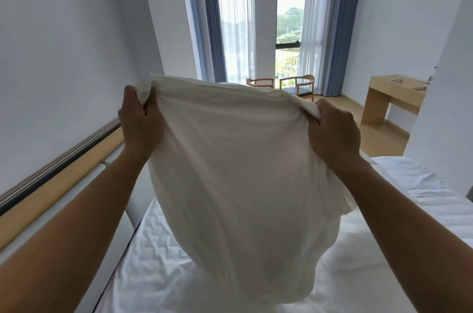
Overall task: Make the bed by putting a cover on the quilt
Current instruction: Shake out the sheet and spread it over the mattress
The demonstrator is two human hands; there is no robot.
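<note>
A white quilt cover (235, 159) hangs in front of me, lifted well above the bed (158, 261). My left hand (140, 123) is clenched on its upper left corner and my right hand (332, 131) on its upper right corner, with the top edge stretched between them. The fabric drapes down in folds and its lower end rests bunched on the white mattress. I cannot tell whether the quilt is inside the cover.
A padded headboard and a wooden wall rail (64, 159) run along the left. More white bedding (422, 192) lies to the right. Two wooden chairs (297, 86) stand by the curtained window (289, 31), and a wooden desk (391, 97) is at the right wall.
</note>
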